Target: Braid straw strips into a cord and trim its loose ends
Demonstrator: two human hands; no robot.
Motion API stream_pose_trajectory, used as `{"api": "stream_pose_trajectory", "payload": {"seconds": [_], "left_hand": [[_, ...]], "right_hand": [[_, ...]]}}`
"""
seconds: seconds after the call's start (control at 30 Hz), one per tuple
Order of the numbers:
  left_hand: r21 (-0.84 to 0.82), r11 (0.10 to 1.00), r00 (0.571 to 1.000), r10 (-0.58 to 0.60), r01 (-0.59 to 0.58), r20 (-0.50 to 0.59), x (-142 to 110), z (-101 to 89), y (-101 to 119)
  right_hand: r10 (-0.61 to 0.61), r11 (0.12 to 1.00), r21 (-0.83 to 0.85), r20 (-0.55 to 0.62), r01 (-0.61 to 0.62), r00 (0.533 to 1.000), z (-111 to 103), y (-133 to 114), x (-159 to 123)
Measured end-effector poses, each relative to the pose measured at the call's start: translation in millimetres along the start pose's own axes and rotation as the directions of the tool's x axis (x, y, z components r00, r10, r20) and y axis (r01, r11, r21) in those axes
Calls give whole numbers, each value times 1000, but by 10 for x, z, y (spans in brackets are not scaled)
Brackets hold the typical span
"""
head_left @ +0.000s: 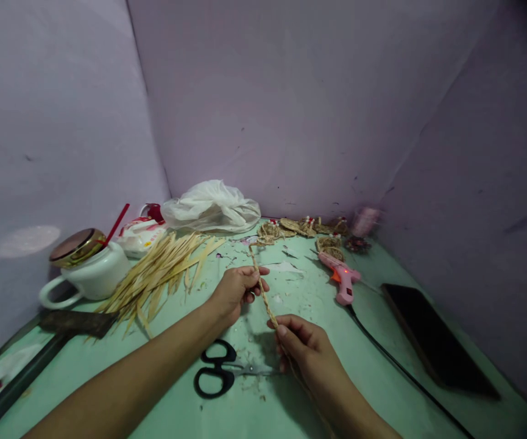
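Note:
A thin braided straw cord (265, 300) runs between my hands above the green table. My left hand (239, 291) pinches it near its far end between thumb and fingers. Closer to me, my right hand (303, 342) grips the same cord, and its tail trails down past the wrist toward the bottom edge. Beneath my hands lies a pair of black-handled scissors (217, 369), the blade tips partly hidden by my right hand. To the left of my left hand is a bundle of dry straw strips (162, 268).
Right of my hands rest a pink glue gun (345, 280) with a black cord and a dark flat slab (437, 341). Woven straw pieces (300, 228) and a white plastic bag (215, 207) line the back. At left stand a white mug (94, 274) and a hammer (75, 323).

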State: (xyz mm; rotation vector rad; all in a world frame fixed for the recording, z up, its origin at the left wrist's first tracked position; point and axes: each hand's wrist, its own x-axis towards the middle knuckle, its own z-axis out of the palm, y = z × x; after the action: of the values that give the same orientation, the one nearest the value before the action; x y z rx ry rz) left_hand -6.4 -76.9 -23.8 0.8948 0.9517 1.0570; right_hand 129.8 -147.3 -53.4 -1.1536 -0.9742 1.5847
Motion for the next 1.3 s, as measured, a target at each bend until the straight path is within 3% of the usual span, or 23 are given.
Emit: {"api": "stream_pose_trajectory", "payload": {"seconds": [0.13, 0.3, 0.43, 0.6, 0.77, 0.87, 0.93, 1.1, 1.2, 1.3], "left_hand": [[-29, 999, 1000, -27, 27, -4, 29, -75, 58], [-25, 997, 995, -68, 70, 71, -38, -57, 141], [13, 996, 990, -86, 85, 110, -103, -2, 149], [26, 996, 988, -84, 81, 129, -141, -2, 197], [34, 997, 981, -81, 76, 178, -200, 16, 235], [110, 993, 984, -63, 45, 167, -238, 66, 247], [239, 970, 992, -63, 35, 110, -245, 97, 256], [424, 905, 1000, -22, 20, -2, -163, 60, 237], [488, 873, 999, 22, -8, -24, -105, -24, 204], [568, 819, 996, 94, -82, 9, -134, -68, 226]], "right_hand": [[25, 994, -107, 88, -15, 996, 18, 47, -47], [28, 992, -129, 141, -10, 990, 15, 55, -58], [-5, 999, -46, 37, 7, 999, -93, -163, -25], [171, 956, 240, 17, -170, 985, -171, -420, -8], [250, 941, 240, -15, -240, 968, 23, -693, 168], [258, 931, 249, 75, -268, 963, 204, -897, 388], [208, 945, 255, 20, -206, 978, 293, -996, 542], [-100, 978, 170, -136, 123, 986, 358, -1185, 737], [-338, 940, -26, -197, 339, 920, 332, -1367, 775], [-445, 895, -159, -239, 417, 863, 292, -1529, 888]]}}
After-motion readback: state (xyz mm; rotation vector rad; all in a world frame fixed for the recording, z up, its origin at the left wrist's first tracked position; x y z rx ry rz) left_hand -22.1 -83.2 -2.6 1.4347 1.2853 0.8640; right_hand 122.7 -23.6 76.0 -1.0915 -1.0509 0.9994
